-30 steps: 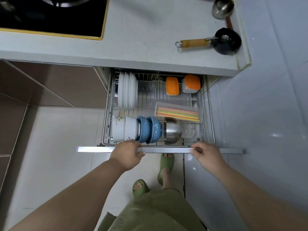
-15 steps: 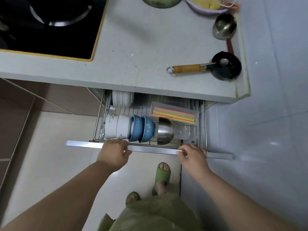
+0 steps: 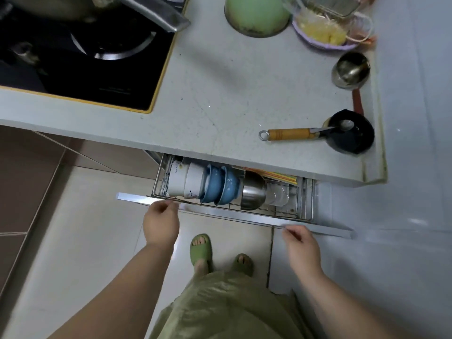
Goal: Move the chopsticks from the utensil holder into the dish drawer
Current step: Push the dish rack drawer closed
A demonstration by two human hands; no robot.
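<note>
The dish drawer (image 3: 244, 217) stands a short way out from under the white countertop (image 3: 220, 94). Several colourful chopsticks (image 3: 281, 177) lie in a clear tray at the drawer's back, mostly hidden by the counter edge. In the wire rack stand white bowls (image 3: 186, 182), blue bowls (image 3: 220, 188) and a steel bowl (image 3: 252, 195). My left hand (image 3: 160, 223) curls its fingers on the left part of the drawer's metal front. My right hand (image 3: 302, 243) touches the front near its right end with pinched fingertips. No utensil holder shows.
On the counter sit a black stove (image 3: 73, 57), a small black pan with a wooden handle (image 3: 349, 133), a steel ladle (image 3: 351, 69), a green bowl (image 3: 256, 15) and a purple basket (image 3: 322, 33). My feet in green slippers (image 3: 201, 248) stand on the tiled floor.
The drawer has slid inward under the counter with both hands on its front. Plates and orange boxes at its back have gone out of sight. The view has tilted up over the counter.
</note>
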